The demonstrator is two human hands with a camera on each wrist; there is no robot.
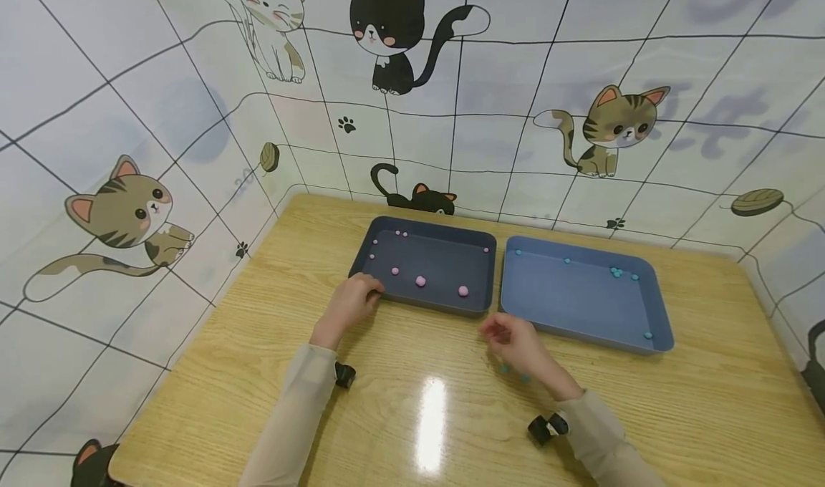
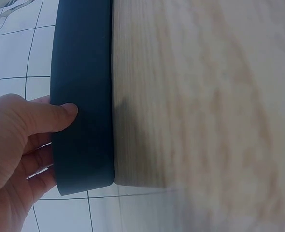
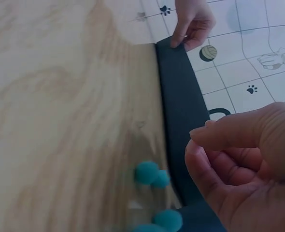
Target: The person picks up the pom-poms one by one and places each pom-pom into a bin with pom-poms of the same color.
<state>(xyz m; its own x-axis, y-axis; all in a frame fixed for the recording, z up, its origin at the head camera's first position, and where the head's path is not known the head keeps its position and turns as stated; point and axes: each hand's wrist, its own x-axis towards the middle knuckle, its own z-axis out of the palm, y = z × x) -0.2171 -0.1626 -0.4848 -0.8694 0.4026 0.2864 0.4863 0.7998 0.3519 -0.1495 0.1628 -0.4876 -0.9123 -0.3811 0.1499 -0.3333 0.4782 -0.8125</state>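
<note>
My left hand [image 1: 353,302] grips the near left corner of a dark navy tray [image 1: 445,305]. In the left wrist view its thumb presses the tray's outer wall [image 2: 84,58], with the other fingers on the far side of that wall. Near the dark tray's front right corner is my right hand [image 1: 515,344]. Its fingers are curled, and the thumb and forefinger tips meet; nothing shows between them. Pink balls [image 1: 421,281] of differing sizes lie in the dark tray. Several teal balls [image 3: 147,172] rest on the table beside the right hand, partly covered by it in the head view.
A blue tray [image 1: 561,293] stands to the right of the dark one, with several small teal balls [image 1: 616,273] inside. Both trays are on a wooden table [image 1: 387,401] against walls [image 1: 503,114] with a cat pattern. Each wrist carries a small black camera [image 1: 344,375].
</note>
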